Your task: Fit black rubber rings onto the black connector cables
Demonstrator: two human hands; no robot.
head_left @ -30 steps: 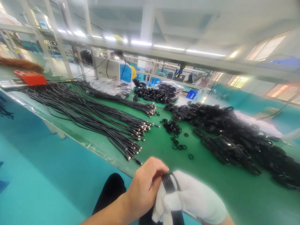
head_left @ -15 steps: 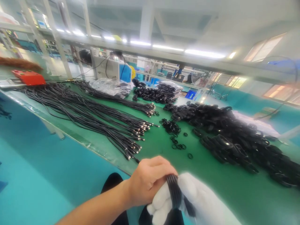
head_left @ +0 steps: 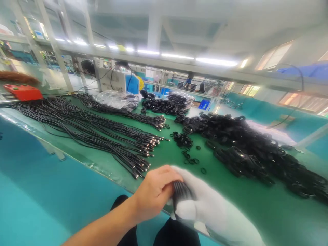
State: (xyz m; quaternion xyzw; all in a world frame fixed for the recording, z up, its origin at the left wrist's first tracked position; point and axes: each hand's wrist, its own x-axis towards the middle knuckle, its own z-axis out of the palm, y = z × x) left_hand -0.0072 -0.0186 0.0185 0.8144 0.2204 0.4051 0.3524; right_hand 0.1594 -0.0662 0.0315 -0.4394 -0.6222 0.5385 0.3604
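Observation:
Near the table's front edge, my bare left hand (head_left: pixel 155 191) is closed on one end of a coiled black cable (head_left: pixel 181 191). Around the other side of that coil wraps my right hand (head_left: pixel 215 205), in a white glove, its thumb pressed across the strands. The fingers behind the coil are mostly hidden. Left of my hands, long black cables (head_left: pixel 84 126) lie stretched out in bundles, metal plugs toward me. Small black rings (head_left: pixel 182 140) sit in a heap beyond my hands, with several loose ones nearer.
A large pile of coiled black cables (head_left: pixel 238 140) spreads along the right of the green table (head_left: pixel 164 158). Further back are clear plastic bags (head_left: pixel 115 99) and a white-and-blue machine (head_left: pixel 132 82). A red box (head_left: pixel 23 92) stands at the far left, with a metal frame overhead.
My gloved right hand has shifted over the coil, its fingers now reaching beside my left hand and its thumb across the strands. Both hands have moved slightly up and left in view.

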